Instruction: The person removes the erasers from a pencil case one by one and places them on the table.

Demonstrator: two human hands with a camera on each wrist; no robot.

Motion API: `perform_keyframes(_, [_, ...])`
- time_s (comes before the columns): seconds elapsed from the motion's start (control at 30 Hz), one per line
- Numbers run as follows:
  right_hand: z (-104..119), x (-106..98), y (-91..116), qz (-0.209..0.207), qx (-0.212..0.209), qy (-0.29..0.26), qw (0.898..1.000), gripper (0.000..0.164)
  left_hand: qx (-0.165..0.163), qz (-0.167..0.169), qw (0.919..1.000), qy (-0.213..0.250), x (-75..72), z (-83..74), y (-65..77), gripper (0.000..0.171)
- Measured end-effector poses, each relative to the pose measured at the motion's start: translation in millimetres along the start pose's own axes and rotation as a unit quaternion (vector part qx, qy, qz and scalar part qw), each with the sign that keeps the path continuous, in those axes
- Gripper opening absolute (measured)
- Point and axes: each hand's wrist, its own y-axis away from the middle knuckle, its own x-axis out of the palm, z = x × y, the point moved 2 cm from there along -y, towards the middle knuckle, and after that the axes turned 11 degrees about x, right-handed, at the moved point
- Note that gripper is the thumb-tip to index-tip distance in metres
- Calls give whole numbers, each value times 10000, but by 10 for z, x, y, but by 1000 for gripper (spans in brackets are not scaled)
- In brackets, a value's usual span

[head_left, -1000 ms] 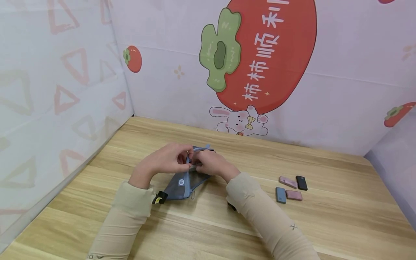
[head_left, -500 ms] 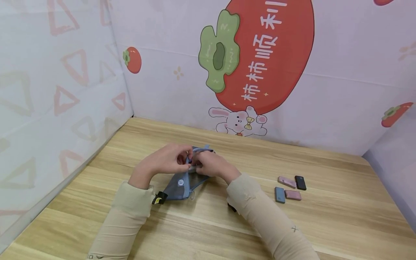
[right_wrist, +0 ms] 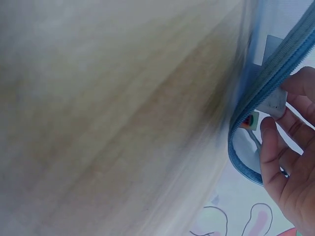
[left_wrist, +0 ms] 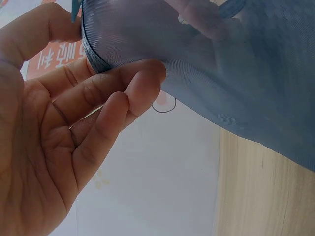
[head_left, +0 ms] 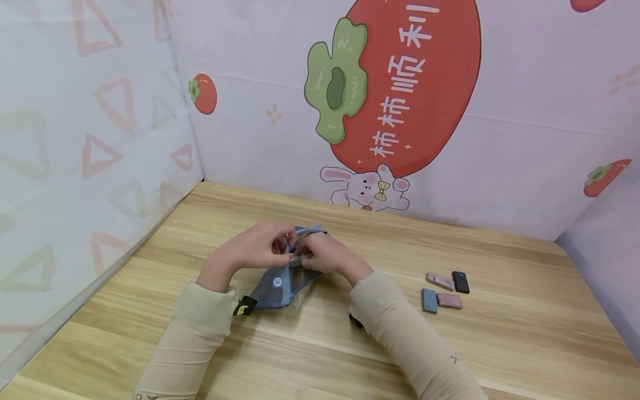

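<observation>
Blue mesh pouch [head_left: 272,291] lies on the wooden table [head_left: 300,355] between both hands, zip [right_wrist: 256,93] at least partly undone; step in hand, as judged, is handling a small grey block [right_wrist: 273,105] at the mouth; direction in or out cannot be determined; next move would call for the mouth held wide and the block clear of the zip teeth; left hand [head_left: 255,244] pinches the zip edge, spare fingers loosely bent; right hand [head_left: 327,253] reaches in from the opposite side, thumb and fingers gripping the block.
</observation>
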Motion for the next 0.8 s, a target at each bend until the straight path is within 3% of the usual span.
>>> perform_keyframes(0.43, [-6, -13, 60, 1, -2, -234, 9997, 13, -115, 51, 9999, 13, 14, 24, 1, 17])
perform_keyframes(0.8, [3, -47, 121, -80, -44, -505, 9987, 10, -29, 39, 10000, 62, 11, 16, 5, 16])
